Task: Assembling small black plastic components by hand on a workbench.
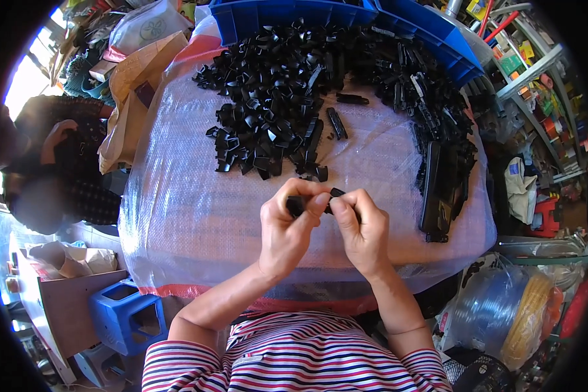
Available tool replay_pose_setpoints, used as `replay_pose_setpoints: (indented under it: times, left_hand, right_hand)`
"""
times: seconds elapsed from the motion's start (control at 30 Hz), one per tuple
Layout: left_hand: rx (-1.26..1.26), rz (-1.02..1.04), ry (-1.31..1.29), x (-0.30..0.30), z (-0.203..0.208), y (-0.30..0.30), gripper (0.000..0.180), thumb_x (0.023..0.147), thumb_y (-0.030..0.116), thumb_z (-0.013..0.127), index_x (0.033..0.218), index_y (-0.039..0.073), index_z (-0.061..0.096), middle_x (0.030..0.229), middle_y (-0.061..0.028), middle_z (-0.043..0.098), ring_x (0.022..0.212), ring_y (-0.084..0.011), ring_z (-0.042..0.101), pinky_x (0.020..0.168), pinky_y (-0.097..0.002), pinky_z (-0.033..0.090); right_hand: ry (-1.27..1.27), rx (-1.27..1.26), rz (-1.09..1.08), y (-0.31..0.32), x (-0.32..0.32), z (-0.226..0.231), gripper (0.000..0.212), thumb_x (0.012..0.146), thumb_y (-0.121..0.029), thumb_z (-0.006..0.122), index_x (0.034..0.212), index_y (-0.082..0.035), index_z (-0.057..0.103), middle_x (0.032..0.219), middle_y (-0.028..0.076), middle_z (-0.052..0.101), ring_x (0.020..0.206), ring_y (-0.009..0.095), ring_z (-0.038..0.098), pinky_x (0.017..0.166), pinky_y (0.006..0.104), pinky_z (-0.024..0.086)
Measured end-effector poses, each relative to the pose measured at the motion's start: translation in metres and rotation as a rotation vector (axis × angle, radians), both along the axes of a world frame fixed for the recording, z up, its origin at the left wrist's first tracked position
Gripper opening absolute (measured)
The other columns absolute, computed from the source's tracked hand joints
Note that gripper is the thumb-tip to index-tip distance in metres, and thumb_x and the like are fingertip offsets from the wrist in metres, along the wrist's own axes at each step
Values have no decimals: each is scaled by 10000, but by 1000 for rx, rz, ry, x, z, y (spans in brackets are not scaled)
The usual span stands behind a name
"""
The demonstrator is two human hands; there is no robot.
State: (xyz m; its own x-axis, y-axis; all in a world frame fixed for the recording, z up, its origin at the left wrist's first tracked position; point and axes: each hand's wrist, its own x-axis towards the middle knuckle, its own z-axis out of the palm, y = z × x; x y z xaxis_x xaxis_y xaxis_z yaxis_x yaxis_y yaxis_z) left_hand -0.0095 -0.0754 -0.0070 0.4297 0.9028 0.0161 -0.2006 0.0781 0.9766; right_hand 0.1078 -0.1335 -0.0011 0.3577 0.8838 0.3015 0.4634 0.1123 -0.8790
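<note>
Both hands meet above the near middle of the covered table. My left hand (286, 225) is closed around a small black plastic piece (295, 207), its thumb and forefinger pinching. Touching it, my right hand (364, 230) pinches a black plastic end (336, 193) between thumb and fingers. Whether this is one part or two joined parts is hidden by the fingers. Beyond the hands lies a heap of curved black plastic pieces (261, 98). Two loose long black pieces, one upright (337, 124) and one sideways (352, 98), lie right of that heap.
Long black parts (431, 111) are piled along the table's right side. Blue bins (294, 13) line the far edge. Clear plastic sheeting (183, 215) covers the table. At left are a person in dark clothes (65, 150) and a blue stool (127, 317); shelving (536, 72) stands right.
</note>
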Motion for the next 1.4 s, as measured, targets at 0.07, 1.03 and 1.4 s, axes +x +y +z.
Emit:
replay_pose_setpoints:
  times: [0.07, 1.03, 1.4]
  left_hand:
    - [-105, -27, -173, 0, -1, -1, 127, 851, 100, 574, 934, 5, 576, 845, -27, 589, 725, -78, 516, 646, -217, 419]
    - [368, -348, 339, -9, 10, 43, 518, 691, -57, 639, 1160, 78, 467, 778, -18, 550, 689, -88, 524, 632, -220, 406]
    - [-469, -299, -242, 2, -3, 27, 182, 823, 164, 613, 918, 12, 580, 753, -85, 588, 555, -103, 469, 514, -227, 369]
  right_hand:
    - [11, 19, 36, 7, -7, 1, 240, 899, -244, 536, 821, -20, 500, 613, 37, 519, 564, 88, 484, 501, 246, 393]
    - [44, -37, 254, 1, 31, 12, 483, 741, -84, 698, 1186, -48, 514, 827, 12, 553, 720, 85, 516, 660, 207, 420]
    - [-238, 164, 86, 9, 13, 21, 276, 758, -65, 669, 1016, -11, 587, 876, 66, 550, 723, 165, 552, 682, 247, 452]
